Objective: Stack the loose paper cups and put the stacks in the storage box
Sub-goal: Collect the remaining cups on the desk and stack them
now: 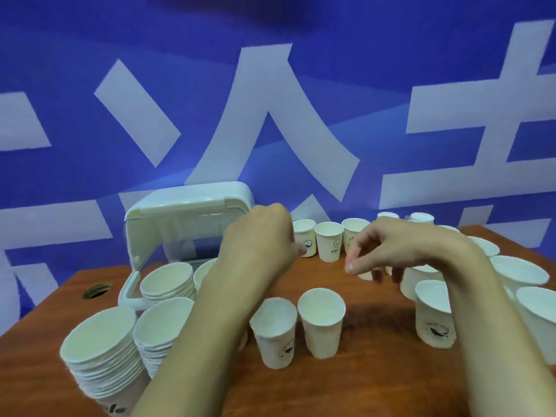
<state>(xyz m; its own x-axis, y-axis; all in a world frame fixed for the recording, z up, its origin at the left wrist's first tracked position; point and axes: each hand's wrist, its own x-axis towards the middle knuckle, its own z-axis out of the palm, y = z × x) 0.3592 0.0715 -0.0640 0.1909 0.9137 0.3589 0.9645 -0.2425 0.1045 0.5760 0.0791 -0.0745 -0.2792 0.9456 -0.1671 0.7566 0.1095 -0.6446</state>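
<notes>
Loose white paper cups (321, 322) stand upright across the brown wooden table (376, 371), and the landmark for all of them is the white plastic storage box (186, 224) with its lid raised, at the table's far left. Two tall stacks of nested white cups (103, 353) stand just in front of the box, nearer the person, and a shorter stack (167, 284) sits at its open mouth; whether that one is already inside is hard to tell.

The left hand (260, 236) hovers right of the box, fingers curled but holding nothing visible. The right hand (400, 248) is farther right, fingers loosely spread and empty, above the scattered cups.

Gathering seems to be under way. Next, a hand likely needs to pinch one loose cup's rim and nest it squarely into another.
</notes>
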